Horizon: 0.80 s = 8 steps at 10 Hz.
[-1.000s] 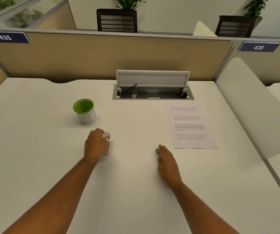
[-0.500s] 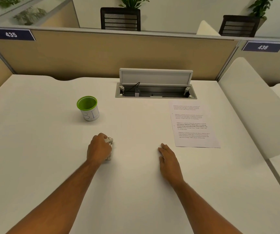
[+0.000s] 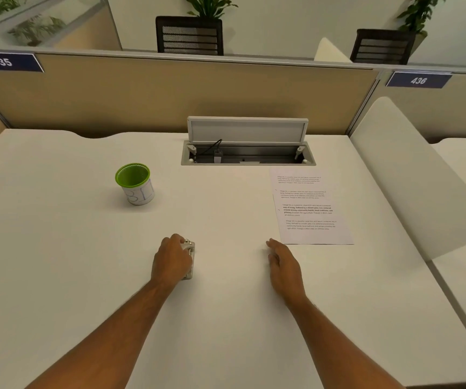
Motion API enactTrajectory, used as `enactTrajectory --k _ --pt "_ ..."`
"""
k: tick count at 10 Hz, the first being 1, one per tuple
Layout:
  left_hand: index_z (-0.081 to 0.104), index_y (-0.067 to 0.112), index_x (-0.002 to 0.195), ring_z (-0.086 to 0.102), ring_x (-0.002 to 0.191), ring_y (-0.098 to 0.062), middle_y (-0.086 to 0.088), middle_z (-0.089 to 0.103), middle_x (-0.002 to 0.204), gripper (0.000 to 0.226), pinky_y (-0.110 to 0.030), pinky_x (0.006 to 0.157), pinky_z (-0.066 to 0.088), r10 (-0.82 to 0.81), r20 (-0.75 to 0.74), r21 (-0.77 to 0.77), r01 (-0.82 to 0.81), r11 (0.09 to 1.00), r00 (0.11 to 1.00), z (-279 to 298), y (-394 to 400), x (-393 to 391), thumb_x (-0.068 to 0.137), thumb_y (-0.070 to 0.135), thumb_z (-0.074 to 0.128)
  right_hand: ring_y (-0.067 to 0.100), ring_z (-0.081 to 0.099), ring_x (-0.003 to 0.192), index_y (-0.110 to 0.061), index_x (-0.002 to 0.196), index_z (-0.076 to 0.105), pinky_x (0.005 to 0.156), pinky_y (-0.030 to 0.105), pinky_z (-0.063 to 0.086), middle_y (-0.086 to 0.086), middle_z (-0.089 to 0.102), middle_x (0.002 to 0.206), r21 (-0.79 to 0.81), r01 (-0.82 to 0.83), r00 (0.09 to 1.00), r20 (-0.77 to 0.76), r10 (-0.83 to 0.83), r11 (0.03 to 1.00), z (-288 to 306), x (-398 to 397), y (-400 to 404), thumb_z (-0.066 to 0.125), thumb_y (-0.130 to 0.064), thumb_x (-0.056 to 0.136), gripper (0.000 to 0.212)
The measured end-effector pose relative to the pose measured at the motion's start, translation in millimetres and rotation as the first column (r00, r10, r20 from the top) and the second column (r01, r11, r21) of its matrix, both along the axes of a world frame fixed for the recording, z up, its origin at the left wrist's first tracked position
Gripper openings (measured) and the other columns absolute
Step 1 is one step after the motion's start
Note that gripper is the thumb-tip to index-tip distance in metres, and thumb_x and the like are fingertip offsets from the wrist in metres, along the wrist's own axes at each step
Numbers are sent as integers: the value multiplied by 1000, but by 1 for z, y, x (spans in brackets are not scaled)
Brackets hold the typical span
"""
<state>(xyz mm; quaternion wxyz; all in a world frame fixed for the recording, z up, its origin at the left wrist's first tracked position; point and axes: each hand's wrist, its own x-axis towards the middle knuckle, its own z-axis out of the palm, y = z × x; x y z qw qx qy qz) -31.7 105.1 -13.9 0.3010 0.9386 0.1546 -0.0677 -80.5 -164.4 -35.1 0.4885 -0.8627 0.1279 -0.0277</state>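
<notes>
Head view shows your left hand (image 3: pixel 171 258) curled over a small white tool (image 3: pixel 191 249), and most of that tool is hidden under your knuckles. Only its right edge and far end show: a pale, narrow, boxy body lying on the white desk (image 3: pixel 57 262), with rounded shiny metal knobs at the tip. What kind of tool it is cannot be told. Your fingers wrap round it from the left, so the grip is closed on it, though the fingertips themselves are out of sight.

Your right hand (image 3: pixel 284 266) lies flat on the desk well to the right of the grip, fingers straight and loosely together, holding nothing.

Beyond that hand and to its right, just clear of its fingertips, lies a printed sheet of paper (image 3: pixel 310 209); its text is too small to read. Beyond the grip and to its left stands a round cup (image 3: pixel 135 184) with a bright green ribbed inside and a white outside bearing faint blue marks that are not legible. Farther off, beyond the grip and slightly right, a grey metal cable hatch (image 3: pixel 247 130) stands propped open, with a dark cable inside its trough. The desk surface is smooth and matte, and both your forearms are cut off by the bottom edge.
</notes>
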Motion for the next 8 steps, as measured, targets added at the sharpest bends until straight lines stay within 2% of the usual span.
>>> enactTrajectory --k 1,2,3,4,5,6,8 --pt "60 15 116 62 100 -31 -10 58 117 29 -32 77 46 4 14 19 -5 1000 1000 1 -3 0 88 16 54 14 55 129 -18 132 64 114 33 40 -6 63 134 122 73 997 -37 -69 990 6 5 -10 48 -9 104 33" --pt "62 12 115 56 108 -32 -14 57 117 29 -35 79 47 17 45 66 -20 998 999 3 -10 -3 88 21 56 18 59 124 -19 130 66 113 38 43 -3 66 131 155 74 995 -73 -63 985 11 9 -18 45 -8 104 35" --pt "60 11 118 51 113 -33 -15 55 118 32 -41 86 48 11 61 165 -21 986 998 7 -17 -6 89 23 55 19 60 123 -17 129 65 113 40 44 0 67 130 150 30 996 -82 -18 988 14 12 -23 44 -5 103 36" --pt "59 13 122 47 115 -32 -13 53 123 34 -42 89 46 3 58 266 -18 964 998 12 -24 -8 90 25 54 15 58 126 -17 129 66 111 31 42 -3 67 131 95 -41 996 -72 48 995 16 13 -26 45 -9 104 33" --pt "59 13 124 44 118 -32 -13 51 128 36 -43 92 44 15 94 297 -43 954 995 16 -29 -9 90 23 53 15 60 122 -19 124 67 110 36 45 -4 69 127 158 -56 997 -41 63 986 20 17 -30 47 -15 105 28" --pt "58 13 125 42 123 -32 -12 49 132 37 -44 96 41 34 124 274 -67 959 992 21 -33 -9 91 23 54 18 66 113 -20 118 68 105 44 50 -1 72 116 310 33 999 -1 -35 950 29 24 -41 46 -17 106 25" --pt "61 15 124 41 129 -30 -9 49 138 34 -45 102 40 15 277 216 -78 973 961 20 -45 -14 91 17 59 16 67 107 -24 113 68 102 42 52 -3 73 111 280 55 998 23 -64 958 36 30 -69 44 -21 106 25"
